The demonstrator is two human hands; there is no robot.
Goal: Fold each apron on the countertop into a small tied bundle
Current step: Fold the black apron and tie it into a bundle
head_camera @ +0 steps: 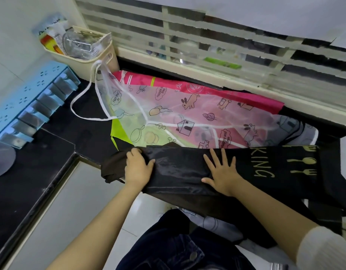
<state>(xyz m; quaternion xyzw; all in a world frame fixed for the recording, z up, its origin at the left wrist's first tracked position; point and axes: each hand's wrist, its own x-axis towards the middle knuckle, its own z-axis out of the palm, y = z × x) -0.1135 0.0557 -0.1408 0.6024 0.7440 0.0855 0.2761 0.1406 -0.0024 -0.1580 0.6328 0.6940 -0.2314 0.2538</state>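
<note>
A black apron [180, 168] with gold lettering and cutlery prints lies folded into a long strip along the front edge of the dark countertop [57, 133], and part of it hangs over the edge. My left hand [138, 168] grips its bunched left end, fingers curled into the cloth. My right hand [222, 173] presses flat on the strip's middle with fingers spread. Behind it lies a translucent white apron [168, 115] with cartoon prints and white straps. Under that sit a pink apron [217, 88] and a lime-green cloth [117, 129].
A cream basket [84, 55] with packets and a clear lid stands at the back left corner. A blue drawer rack [31, 106] lines the left wall, with a clear plastic dish [1, 158] in front. A louvred window [226, 45] runs along the back.
</note>
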